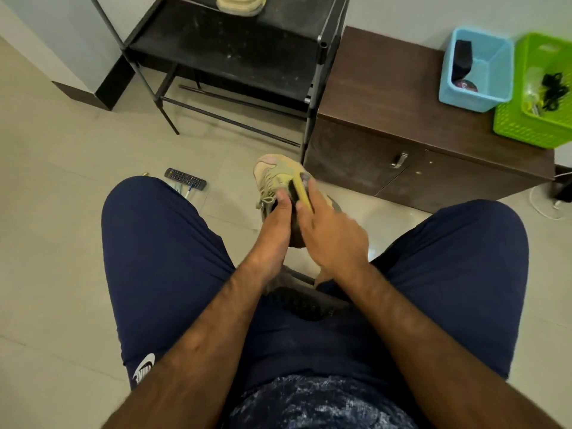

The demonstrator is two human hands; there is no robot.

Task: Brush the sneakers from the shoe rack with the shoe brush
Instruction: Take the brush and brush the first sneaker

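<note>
My left hand (pixel 272 233) grips the beige sneaker (pixel 277 170) just in front of the shoe rack (pixel 235 51), toe pointing toward the rack and thumb pressed beside the laces. My right hand (pixel 332 238) is closed around the yellow-backed shoe brush (pixel 301 193), with its bristles against that sneaker. A second sneaker (pixel 241 6) sits on the rack's upper shelf.

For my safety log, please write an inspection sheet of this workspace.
Surface: pale tiled floor.
Job's things: sneaker held above the floor, shoe brush against it; second sneaker on the shoe rack.
Clutter: remote control on the floor.
Hands: left hand holds the sneaker; right hand grips the shoe brush.
Cables: white cable on the floor, far right.
Surroundings: brown cabinet carrying a blue basket and a green basket.
</note>
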